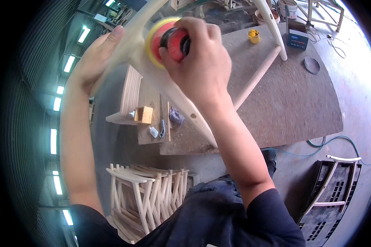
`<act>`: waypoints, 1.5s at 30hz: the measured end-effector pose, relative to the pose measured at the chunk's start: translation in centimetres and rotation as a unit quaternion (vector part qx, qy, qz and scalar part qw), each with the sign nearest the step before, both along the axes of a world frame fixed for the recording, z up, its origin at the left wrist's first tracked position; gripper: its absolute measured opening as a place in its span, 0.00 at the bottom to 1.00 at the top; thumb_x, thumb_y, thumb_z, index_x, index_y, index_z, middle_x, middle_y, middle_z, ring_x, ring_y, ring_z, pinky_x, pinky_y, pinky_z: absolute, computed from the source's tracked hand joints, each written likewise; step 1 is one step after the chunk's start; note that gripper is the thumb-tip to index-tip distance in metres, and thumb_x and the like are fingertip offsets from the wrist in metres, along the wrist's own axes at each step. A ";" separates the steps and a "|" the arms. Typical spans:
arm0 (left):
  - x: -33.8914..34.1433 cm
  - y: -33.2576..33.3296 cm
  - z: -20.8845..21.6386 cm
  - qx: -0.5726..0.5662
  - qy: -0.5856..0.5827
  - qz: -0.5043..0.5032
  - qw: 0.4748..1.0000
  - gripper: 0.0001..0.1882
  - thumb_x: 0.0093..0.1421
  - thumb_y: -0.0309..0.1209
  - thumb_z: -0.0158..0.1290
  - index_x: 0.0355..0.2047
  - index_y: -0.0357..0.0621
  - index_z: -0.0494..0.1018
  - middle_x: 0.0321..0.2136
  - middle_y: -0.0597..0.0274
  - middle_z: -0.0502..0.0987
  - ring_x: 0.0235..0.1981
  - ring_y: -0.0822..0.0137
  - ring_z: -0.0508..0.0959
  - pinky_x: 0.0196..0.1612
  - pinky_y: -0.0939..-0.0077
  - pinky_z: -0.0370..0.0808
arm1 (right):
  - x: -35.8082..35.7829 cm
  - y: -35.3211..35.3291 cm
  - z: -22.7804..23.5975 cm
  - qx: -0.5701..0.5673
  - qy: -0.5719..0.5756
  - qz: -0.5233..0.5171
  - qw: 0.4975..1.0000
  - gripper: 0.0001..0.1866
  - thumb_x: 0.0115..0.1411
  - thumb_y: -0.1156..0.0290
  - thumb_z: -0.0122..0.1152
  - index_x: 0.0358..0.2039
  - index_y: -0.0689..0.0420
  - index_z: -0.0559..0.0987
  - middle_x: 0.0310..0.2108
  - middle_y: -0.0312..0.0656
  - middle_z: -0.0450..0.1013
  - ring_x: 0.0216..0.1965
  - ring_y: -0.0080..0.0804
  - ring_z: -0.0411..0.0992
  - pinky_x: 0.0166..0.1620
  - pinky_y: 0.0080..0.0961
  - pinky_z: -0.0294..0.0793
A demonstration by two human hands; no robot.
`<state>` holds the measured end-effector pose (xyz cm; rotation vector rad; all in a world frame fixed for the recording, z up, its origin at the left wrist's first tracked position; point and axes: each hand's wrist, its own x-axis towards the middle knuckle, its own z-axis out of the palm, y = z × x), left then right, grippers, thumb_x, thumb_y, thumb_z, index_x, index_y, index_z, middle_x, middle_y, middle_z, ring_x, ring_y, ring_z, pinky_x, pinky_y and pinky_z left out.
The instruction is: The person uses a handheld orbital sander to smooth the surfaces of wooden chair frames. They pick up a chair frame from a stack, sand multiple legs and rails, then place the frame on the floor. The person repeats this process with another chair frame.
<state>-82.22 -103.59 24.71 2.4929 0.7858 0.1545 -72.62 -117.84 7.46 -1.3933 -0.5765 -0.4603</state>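
Observation:
A pale wooden chair frame (175, 86) is held up, tilted, above a worktable (292, 107); dowel holes show in its legs. My left hand (101, 55) grips the frame's upper left side, with the thumb in sight and most fingers hidden behind the wood. In my right hand (206, 57) is a round red and black sander (169, 41) with a yellow rim, my fingers curled over its body. The sander's face lies against the frame near a joint, and the wood there is blurred. One rail of the frame (257, 78) slopes over the tabletop.
A yellow tub (254, 36), a dark blue box (297, 37) and a grey disc (312, 65) lie on the table. Wooden frames (152, 189) are stacked below left. Another frame (334, 181) rests on a black pallet (325, 222). A hose (342, 137) crosses the floor.

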 end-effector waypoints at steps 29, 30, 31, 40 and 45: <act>-0.3 -2.7 -0.1 0.005 -0.025 0.078 0.997 0.33 0.77 0.54 0.41 0.60 0.33 0.73 0.51 0.56 0.79 0.54 0.67 0.75 0.61 0.71 0.68 | 0.1 -1.4 -1.1 0.058 0.001 0.201 0.978 0.26 0.49 0.66 0.74 0.50 0.46 0.78 0.46 0.46 0.73 0.41 0.50 0.78 0.40 0.42 0.80; -0.3 -3.0 -0.1 0.025 -0.022 0.079 0.996 0.34 0.77 0.55 0.41 0.60 0.33 0.73 0.52 0.56 0.79 0.55 0.67 0.75 0.61 0.71 0.68 | 0.8 -1.6 -1.0 0.054 0.004 0.210 0.976 0.25 0.49 0.67 0.75 0.49 0.47 0.78 0.44 0.45 0.74 0.41 0.48 0.78 0.40 0.41 0.80; -0.3 -3.4 -0.2 0.045 -0.018 0.081 0.996 0.34 0.77 0.55 0.40 0.60 0.33 0.72 0.52 0.55 0.79 0.55 0.66 0.75 0.61 0.71 0.68 | 1.7 -1.9 -0.6 0.050 0.007 0.219 0.974 0.25 0.48 0.67 0.76 0.48 0.48 0.78 0.43 0.44 0.75 0.42 0.47 0.77 0.40 0.39 0.80; -0.6 -6.3 0.2 0.172 0.022 0.062 0.983 0.39 0.76 0.59 0.37 0.62 0.32 0.71 0.56 0.48 0.77 0.60 0.59 0.74 0.65 0.68 0.65 | 3.7 -4.0 -1.2 0.039 0.028 0.290 0.956 0.23 0.49 0.65 0.75 0.46 0.48 0.79 0.44 0.46 0.73 0.41 0.48 0.78 0.40 0.40 0.80; -0.9 -7.3 0.4 0.191 0.043 0.072 0.978 0.41 0.76 0.61 0.36 0.63 0.31 0.70 0.58 0.43 0.76 0.62 0.54 0.73 0.66 0.65 0.65 | 3.7 -5.7 -3.0 0.006 0.055 0.320 0.946 0.23 0.48 0.68 0.77 0.46 0.50 0.79 0.42 0.44 0.76 0.42 0.47 0.78 0.41 0.38 0.80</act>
